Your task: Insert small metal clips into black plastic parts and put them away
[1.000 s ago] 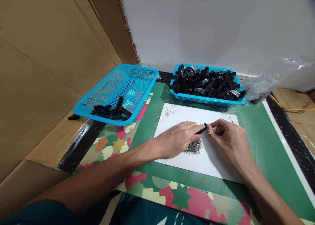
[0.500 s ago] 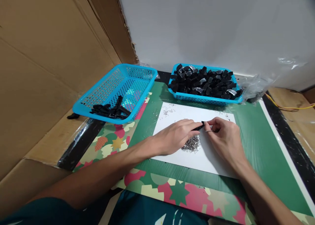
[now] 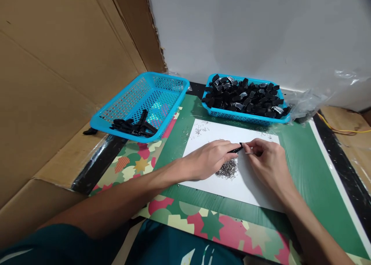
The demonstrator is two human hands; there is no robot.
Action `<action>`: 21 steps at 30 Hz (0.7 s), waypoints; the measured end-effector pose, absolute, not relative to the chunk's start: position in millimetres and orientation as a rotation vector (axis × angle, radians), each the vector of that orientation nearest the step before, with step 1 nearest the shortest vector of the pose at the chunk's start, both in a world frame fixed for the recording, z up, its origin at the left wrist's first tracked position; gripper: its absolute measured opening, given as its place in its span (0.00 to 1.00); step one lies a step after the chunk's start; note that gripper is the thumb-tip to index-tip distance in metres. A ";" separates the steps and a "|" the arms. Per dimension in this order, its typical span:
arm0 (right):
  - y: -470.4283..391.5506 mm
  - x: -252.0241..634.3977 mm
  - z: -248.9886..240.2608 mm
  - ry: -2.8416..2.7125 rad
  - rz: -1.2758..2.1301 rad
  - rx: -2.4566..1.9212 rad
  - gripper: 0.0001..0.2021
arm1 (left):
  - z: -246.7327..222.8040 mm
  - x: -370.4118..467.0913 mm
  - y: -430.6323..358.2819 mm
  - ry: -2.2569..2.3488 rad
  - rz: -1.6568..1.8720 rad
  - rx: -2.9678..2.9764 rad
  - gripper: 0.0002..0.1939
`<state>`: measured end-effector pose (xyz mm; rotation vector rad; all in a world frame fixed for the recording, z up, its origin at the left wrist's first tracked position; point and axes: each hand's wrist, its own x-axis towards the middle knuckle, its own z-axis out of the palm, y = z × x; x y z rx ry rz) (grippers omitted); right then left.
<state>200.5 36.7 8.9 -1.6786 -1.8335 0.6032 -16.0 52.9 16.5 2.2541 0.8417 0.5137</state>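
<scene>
It looks like a small workshop: a worktable (image 3: pixel 319 187) bears a blue basket (image 3: pixel 243 117) heaped with black parts (image 3: pixel 252 99), tiny metal pieces (image 3: pixel 227 169) piled on white paper (image 3: pixel 208 185), and cardboard (image 3: pixel 58 45) standing alongside.

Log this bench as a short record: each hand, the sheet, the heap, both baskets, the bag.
Left hand: holds a black part above the sheet
Right hand: fingertips at the part's end, a thin rod between them
Sheet: white, on a green mat
Heap: small metal pieces on the sheet
Left basket: blue, some black parts at its near end
Right basket: blue, piled with black parts
Bag: clear plastic, beside the right basket
</scene>
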 end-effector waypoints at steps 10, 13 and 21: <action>40.5 221.8 16.8 -1.914 0.610 -1.650 0.18 | 11.7 -17.4 54.0 0.865 0.532 2.194 0.20; 39.9 224.2 17.2 -1.907 0.476 -1.521 0.16 | 9.9 -17.8 53.9 0.865 0.545 2.199 0.21; 33.4 208.0 15.7 -1.468 0.663 -1.446 0.07 | 11.1 -17.1 54.1 0.829 0.543 2.269 0.21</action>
